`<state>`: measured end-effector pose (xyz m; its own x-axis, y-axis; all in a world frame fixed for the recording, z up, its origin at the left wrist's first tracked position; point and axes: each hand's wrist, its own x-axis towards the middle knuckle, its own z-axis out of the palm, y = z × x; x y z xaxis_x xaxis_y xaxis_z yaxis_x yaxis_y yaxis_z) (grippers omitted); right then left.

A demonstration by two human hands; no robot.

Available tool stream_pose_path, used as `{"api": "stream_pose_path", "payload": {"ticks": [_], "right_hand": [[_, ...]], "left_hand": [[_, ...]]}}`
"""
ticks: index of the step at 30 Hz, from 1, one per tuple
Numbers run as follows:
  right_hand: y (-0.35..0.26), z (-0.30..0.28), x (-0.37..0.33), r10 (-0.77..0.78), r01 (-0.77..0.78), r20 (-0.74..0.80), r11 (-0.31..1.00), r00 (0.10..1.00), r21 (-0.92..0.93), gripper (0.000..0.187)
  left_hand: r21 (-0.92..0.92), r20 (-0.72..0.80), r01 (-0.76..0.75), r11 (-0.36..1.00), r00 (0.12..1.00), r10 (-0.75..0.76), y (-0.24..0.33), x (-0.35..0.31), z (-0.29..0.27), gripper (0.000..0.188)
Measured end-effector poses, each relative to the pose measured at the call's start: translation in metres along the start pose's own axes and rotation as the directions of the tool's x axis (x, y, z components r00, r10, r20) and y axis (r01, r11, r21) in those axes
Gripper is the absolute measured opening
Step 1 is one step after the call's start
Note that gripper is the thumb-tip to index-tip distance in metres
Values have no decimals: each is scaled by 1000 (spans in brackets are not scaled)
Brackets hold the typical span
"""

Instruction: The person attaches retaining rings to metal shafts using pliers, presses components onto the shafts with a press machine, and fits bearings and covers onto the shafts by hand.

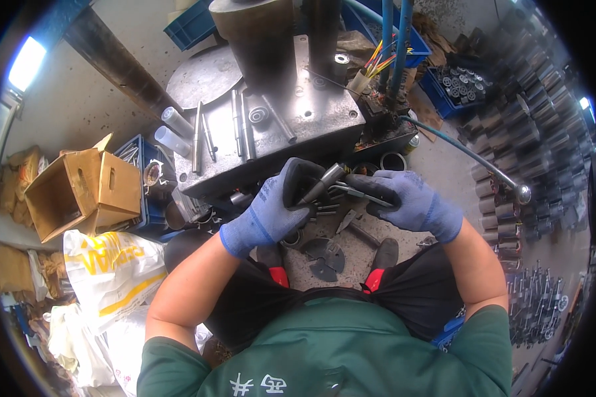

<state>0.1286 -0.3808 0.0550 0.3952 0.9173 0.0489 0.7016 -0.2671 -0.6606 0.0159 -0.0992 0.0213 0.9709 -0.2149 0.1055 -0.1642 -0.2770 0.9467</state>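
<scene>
Both my hands wear blue-grey gloves with dark palms and are raised in front of the press table's near edge. My left hand [277,206] is wrapped round a short steel shaft [322,183], tilted with its upper end to the right. My right hand [407,204] is closed on a slim silver tool that looks like pliers [359,193]. The tool's tip is close to the shaft's upper end; whether they touch I cannot tell. On the steel table [291,149] lie several metal rods [237,122] and a round ring-like part [258,114].
A press column [261,46] stands behind the table. At left are an open cardboard box [89,188] and white sacks [116,271]. Below my hands, a hammer [361,231] and a dark slotted disc [323,259] lie on the floor. A ball-ended lever [473,155] and stacked metal cylinders [530,126] are at right.
</scene>
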Motion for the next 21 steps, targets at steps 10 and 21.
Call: {"api": "stream_pose_path", "payload": {"ticks": [10,21], "right_hand": [[18,2,5,-15,16,-50,1000,999,19,75],[8,9,10,-31,33,37,997,999,-64,71]], "left_hand": [[-400,137,296,867,955,-263,2,15,-10,58],[-441,229,596,671,797,-558,-22,17,9,45]]}}
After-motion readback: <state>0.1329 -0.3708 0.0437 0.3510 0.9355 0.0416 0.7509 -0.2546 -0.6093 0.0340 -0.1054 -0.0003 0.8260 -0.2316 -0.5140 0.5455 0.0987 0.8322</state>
